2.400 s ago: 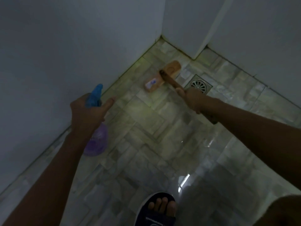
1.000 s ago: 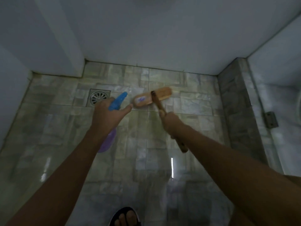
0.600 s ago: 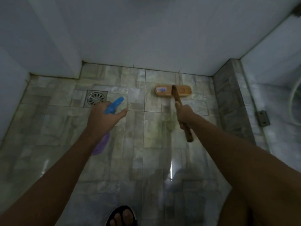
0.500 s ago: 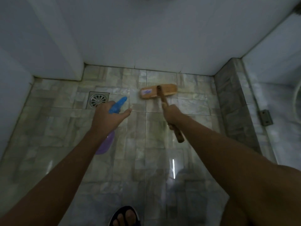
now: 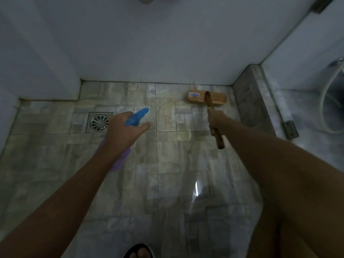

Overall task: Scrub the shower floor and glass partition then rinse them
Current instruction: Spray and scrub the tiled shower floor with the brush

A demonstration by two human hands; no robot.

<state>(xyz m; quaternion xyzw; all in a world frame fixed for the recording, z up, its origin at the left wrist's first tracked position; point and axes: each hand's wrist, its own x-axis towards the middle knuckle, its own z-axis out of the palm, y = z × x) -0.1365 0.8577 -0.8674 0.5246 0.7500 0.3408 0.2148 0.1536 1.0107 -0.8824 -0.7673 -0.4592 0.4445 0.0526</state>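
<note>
My right hand [image 5: 216, 119] grips the wooden handle of a scrub brush; its tan brush head [image 5: 206, 98] lies flat on the wet tiled shower floor [image 5: 167, 164], close to the back wall and the right curb. My left hand [image 5: 122, 133] holds a spray bottle with a blue nozzle [image 5: 137, 117] and a purple body [image 5: 120, 160] that hangs below my wrist. The nozzle points toward the far floor. The glass partition [image 5: 307, 53] rises from the curb on the right.
A square metal floor drain [image 5: 99, 122] sits left of my left hand. A raised tiled curb [image 5: 251, 105] with a metal hinge bracket [image 5: 290, 129] bounds the floor on the right. A hose [image 5: 323, 101] loops beyond the glass. My sandalled foot [image 5: 138, 252] stands at the bottom edge.
The brush head has slid right and farther away, toward the back right corner by the curb. My left hand with the spray bottle has stayed near the drain.
</note>
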